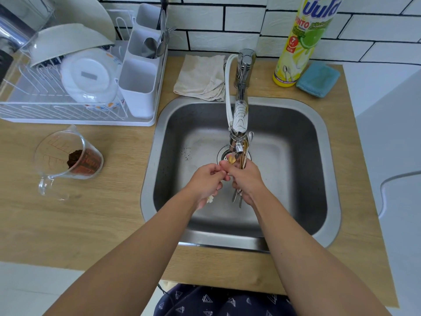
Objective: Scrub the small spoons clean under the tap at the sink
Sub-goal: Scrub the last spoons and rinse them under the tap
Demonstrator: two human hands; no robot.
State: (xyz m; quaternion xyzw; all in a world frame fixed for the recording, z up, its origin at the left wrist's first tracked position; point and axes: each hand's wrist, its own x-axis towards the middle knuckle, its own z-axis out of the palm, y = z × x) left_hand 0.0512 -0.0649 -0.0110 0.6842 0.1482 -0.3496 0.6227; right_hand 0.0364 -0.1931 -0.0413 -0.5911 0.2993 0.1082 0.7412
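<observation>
Several spoons [244, 149] clenched in right hand [247, 179]; left hand [206, 183] fingers apparently pinch one, mostly hidden.

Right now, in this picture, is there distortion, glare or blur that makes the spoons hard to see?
Head view: the wide lens bends the counter edges and wall tiles outward. The sink steel shows soft glare near the drain. The spoons gripped in the right hand are small and crowd the tap spout, so their count is unclear. The left hand is slightly soft.
</observation>
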